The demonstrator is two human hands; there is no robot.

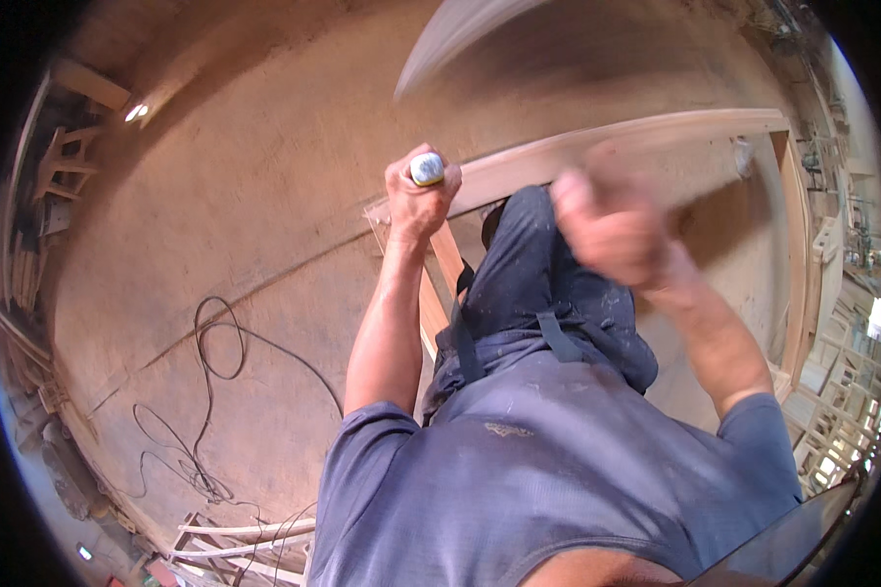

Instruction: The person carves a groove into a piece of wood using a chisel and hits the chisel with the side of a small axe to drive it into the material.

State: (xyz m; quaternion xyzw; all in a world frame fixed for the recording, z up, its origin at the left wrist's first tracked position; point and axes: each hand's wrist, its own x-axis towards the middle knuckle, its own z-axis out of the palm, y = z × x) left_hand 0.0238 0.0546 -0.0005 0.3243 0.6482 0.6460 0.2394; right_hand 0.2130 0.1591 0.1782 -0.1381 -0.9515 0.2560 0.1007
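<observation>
My left hand (419, 207) is wrapped round an upright tool handle, its pale rounded end (427, 168) pointing up at me. The fist hides the rest of that tool. It sits over the left end of a long wooden rail (519, 161), part of a wooden frame. To the right, my right hand (617, 230) is smeared by motion above the same rail, near my dark-trousered knee (529, 210). Its fingers look curled with the thumb along the side, but what they hold is too blurred to name. Past both hands, a pale curved streak (450, 44) sweeps across the top.
A black cable (206, 391) lies in loops on the dusty wooden surface at left. Curved wooden pieces (240, 543) are piled at the lower left. More wooden frames (842, 401) stand along the right edge, and a chair-like frame (69, 161) at the far left.
</observation>
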